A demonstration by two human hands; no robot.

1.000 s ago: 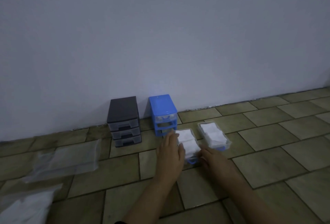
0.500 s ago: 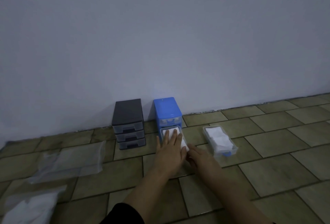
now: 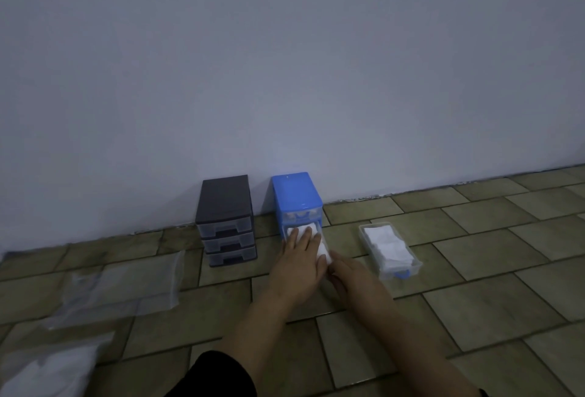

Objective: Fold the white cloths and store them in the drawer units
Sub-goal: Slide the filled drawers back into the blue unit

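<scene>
A blue drawer unit (image 3: 297, 194) stands against the wall. A clear drawer filled with folded white cloths (image 3: 323, 249) sticks part way out of its middle slot. My left hand (image 3: 299, 266) lies flat on those cloths, fingers straight and pointing at the unit. My right hand (image 3: 351, 276) is at the drawer's near end; its fingertips are hidden behind the left hand. A second clear drawer (image 3: 391, 252) packed with white cloths sits on the floor to the right. A black drawer unit (image 3: 226, 220) stands left of the blue one, all drawers in.
Clear plastic bags (image 3: 126, 282) lie on the tiled floor at the left. Another bag holding white cloth (image 3: 44, 371) is at the bottom left corner. The wall runs right behind both units.
The drawer of cloths has slid from the floor in front of the blue unit into its middle slot, both hands going forward with it. The view has shifted slightly.
</scene>
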